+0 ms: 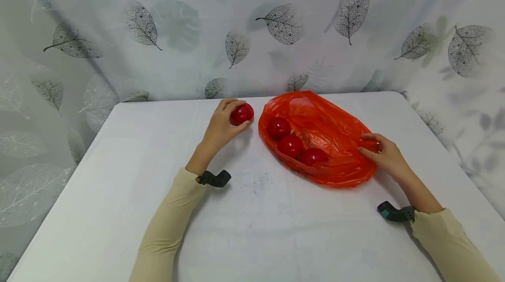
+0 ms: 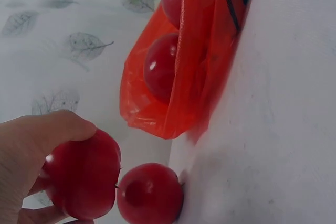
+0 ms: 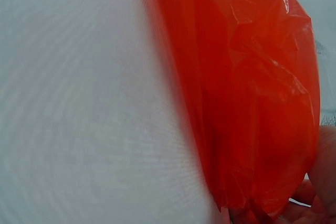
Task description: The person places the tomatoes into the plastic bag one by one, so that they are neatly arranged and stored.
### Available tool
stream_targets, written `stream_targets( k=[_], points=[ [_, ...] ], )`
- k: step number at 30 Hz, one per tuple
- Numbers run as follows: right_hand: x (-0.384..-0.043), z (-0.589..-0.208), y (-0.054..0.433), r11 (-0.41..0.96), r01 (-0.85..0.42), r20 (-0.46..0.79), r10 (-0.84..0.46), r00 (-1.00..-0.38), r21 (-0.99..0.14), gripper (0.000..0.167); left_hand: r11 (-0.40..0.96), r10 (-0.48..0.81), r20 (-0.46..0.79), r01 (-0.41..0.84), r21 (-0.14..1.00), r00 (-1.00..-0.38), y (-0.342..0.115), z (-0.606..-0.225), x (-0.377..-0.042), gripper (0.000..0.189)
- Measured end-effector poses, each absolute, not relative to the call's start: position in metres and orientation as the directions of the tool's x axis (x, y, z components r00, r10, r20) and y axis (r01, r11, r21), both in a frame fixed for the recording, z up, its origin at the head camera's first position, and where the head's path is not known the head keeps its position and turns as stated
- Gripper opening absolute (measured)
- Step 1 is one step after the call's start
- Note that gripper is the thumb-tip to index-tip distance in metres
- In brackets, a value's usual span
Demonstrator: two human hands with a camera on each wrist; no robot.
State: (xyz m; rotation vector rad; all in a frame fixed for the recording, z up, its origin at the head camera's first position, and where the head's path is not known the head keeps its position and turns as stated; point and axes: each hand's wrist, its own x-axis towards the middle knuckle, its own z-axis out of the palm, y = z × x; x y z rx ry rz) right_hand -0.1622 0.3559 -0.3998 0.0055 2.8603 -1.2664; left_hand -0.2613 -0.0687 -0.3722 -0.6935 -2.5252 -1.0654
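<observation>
The left hand has its fingers curled round a fruit just beside the bag; the right hand pinches the bag's rim. Glossy, probably firm, the fruit could slip; best cup its widest part.

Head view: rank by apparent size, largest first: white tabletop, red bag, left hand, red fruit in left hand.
1. White tabletop
2. Red bag
3. Left hand
4. Red fruit in that hand, partly covered by it
</observation>
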Motion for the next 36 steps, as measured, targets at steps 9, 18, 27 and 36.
stream_targets(
  k=[9, 18, 27, 36],
  points=[
    [-0.163, -0.400, 0.357, 0.673, 0.030, -0.024, 0.019, -1.000, -0.739, 0.054, 0.571, 0.339, 0.485, 0.586, 0.576, -0.807, -0.053, -0.366, -0.266, 0.051],
    [-0.163, -0.399, 0.359, 0.665, 0.024, -0.020, 0.013, -1.000, -0.746, 0.053, 0.538, 0.374, 0.489, 0.614, 0.578, -0.788, -0.036, -0.366, -0.269, 0.050],
    [-0.161, -0.402, 0.356, 0.667, 0.032, -0.025, 0.020, -0.999, -0.745, 0.052, 0.539, 0.403, 0.485, 0.629, 0.561, -0.777, -0.024, -0.370, -0.272, 0.050],
    [-0.162, -0.401, 0.355, 0.667, 0.035, -0.032, 0.017, -0.999, -0.745, 0.053, 0.543, 0.418, 0.464, 0.624, 0.561, -0.781, -0.016, -0.373, -0.276, 0.052]
  ],
)
